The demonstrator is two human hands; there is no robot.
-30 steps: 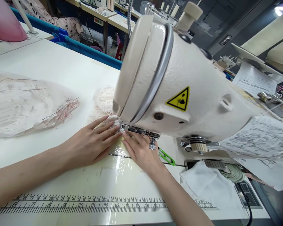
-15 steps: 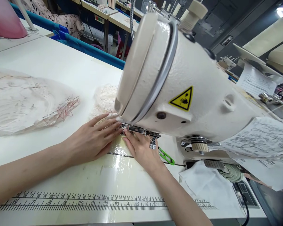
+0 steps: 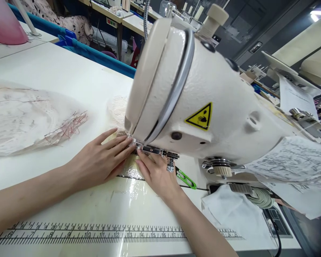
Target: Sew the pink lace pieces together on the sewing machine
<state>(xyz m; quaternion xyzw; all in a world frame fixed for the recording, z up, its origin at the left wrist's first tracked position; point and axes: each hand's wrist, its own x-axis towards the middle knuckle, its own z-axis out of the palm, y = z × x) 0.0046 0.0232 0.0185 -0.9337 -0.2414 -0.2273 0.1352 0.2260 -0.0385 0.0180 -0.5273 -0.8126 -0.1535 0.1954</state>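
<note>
A cream sewing machine [image 3: 176, 89] leans into view, its head hiding the needle area. Under its near edge my left hand [image 3: 104, 157] lies flat with fingers stretched out, the tips on a pale sheer fabric piece [image 3: 118, 110] beside the presser area. Close by, my right hand [image 3: 157, 173] rests on the machine bed with its fingers extended, partly hidden behind the metal tension parts [image 3: 169, 159]. The two hands' fingertips nearly meet at the needle area. A green thread snipper [image 3: 186, 178] lies just right of my right hand.
A sheer fabric piece with loose red threads [image 3: 37, 121] lies on the left of the white table. A printed ruler [image 3: 96, 233] runs along the front edge. White cloth [image 3: 230, 207] and patterned paper [image 3: 289, 157] are at the right; a blue rail [image 3: 104, 59] borders the back.
The view has shifted slightly, so the machine appears a little further left. Both hands stay in nearly the same place at the needle area, and less of the pale fabric shows beyond my left hand.
</note>
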